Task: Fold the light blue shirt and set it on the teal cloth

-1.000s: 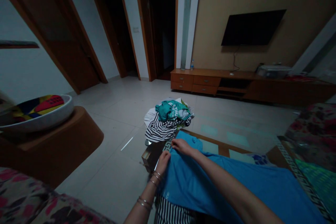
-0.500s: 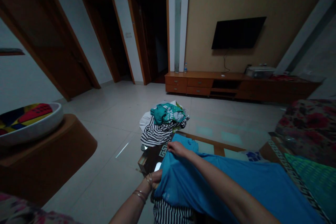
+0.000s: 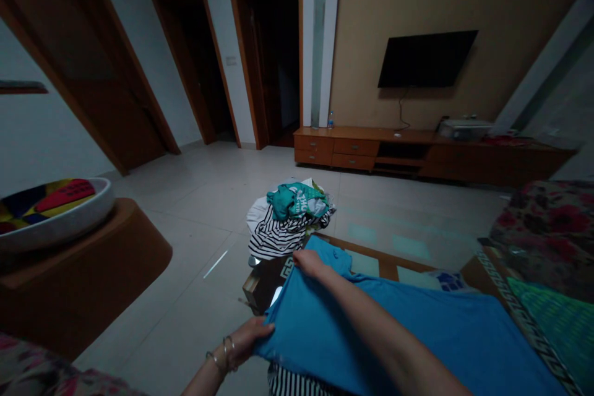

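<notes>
A blue T-shirt (image 3: 394,315) lies spread over the low table, with a small dark logo near its far edge. My left hand (image 3: 248,337), with bangles at the wrist, pinches the shirt's near left corner and pulls it out past the table edge. Farther along the same edge, my right hand (image 3: 307,262) is closed on the fabric, its forearm crossing above the shirt. Black-and-white striped cloth (image 3: 297,380) shows under the shirt at the bottom. Beyond my hands is a clothes pile (image 3: 290,216) with teal, white and striped pieces.
The low table (image 3: 260,281) has a dark, patterned border. At left, a white oval basin (image 3: 104,198) with a colourful item rests on a brown stand (image 3: 139,241). Green fabric (image 3: 552,315) and a floral-covered seat (image 3: 547,229) are at right. A TV cabinet (image 3: 352,148) lines the far wall.
My left hand has moved left and toward me, out from under the cloth, stretching the shirt's edge flatter. My right hand has stayed nearly in place, still gripping.
</notes>
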Tool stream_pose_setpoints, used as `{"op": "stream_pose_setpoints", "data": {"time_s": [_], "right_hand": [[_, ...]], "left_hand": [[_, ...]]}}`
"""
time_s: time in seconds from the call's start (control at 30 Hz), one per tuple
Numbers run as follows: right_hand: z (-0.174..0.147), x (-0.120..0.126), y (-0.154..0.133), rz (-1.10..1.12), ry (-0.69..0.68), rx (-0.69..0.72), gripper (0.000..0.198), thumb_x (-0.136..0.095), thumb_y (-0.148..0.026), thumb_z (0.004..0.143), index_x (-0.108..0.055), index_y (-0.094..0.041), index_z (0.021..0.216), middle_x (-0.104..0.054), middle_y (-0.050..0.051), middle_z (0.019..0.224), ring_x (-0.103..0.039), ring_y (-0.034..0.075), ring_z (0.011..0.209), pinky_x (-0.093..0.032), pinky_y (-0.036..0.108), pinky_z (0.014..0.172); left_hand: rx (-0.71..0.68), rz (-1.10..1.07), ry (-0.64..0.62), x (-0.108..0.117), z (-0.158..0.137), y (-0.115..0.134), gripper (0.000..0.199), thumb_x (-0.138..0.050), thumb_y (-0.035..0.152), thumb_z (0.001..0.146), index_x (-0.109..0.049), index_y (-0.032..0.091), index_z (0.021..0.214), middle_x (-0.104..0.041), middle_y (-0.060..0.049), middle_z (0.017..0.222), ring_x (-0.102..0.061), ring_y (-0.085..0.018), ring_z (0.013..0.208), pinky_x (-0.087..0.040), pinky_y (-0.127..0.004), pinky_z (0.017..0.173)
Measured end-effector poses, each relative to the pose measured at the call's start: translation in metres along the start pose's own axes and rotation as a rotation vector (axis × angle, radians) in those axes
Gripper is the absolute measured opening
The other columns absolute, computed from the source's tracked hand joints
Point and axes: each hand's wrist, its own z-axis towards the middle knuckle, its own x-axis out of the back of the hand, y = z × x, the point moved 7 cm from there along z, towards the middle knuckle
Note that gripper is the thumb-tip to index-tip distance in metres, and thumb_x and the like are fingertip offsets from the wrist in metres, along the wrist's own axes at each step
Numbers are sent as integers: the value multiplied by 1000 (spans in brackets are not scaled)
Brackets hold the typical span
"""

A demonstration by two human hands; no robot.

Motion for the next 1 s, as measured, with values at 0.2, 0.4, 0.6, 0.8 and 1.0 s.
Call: {"op": "stream_pose_setpoints", "data": {"time_s": [0.2, 0.4, 0.6, 0.8, 1.0], "right_hand": [[-7, 20, 10, -16, 80, -77, 16, -58, -28, 84, -62, -22, 98, -64, 5, 106, -57, 20, 96, -41, 27, 79], [-54, 59, 71, -104, 318, -463, 24, -52, -24, 87, -56, -18, 110, -57, 15, 113, -52, 25, 105, -39, 33, 84], [-87, 66, 115, -94, 385, -656, 26, -50, -13, 83, -58, -16, 108, -64, 16, 101, -57, 26, 100, -38, 35, 83], [-118, 73, 174, -7, 385, -799, 32, -43, -11, 84, -59, -19, 111, -68, 12, 97, -64, 20, 89, -40, 27, 69], [-97, 69, 157, 22, 329, -582, 22, -53, -25, 86, -65, -25, 104, -66, 6, 102, -60, 16, 95, -39, 23, 73]], "left_hand": [[-144, 509, 690, 66, -5, 12, 29, -65, 44, 63, -54, 19, 73, -61, -2, 67, -60, -21, 69, -51, -37, 71], [-606, 1058, 712, -3, 6, 66, 24, -42, 27, 83, -61, 20, 96, -64, -11, 105, -56, -24, 104, -42, -41, 97], [-503, 1394, 437, -92, 82, 74, 34, -46, 22, 84, -60, 22, 115, -51, -10, 133, -44, -27, 123, -36, -44, 104], [-275, 1553, 465, -90, 103, 69, 44, -52, 20, 78, -57, 23, 121, -46, -11, 137, -39, -34, 123, -37, -47, 94], [-237, 1530, 439, -86, 105, 75, 41, -50, 18, 77, -59, 25, 117, -46, -9, 135, -40, -30, 122, -36, -43, 95]]}}
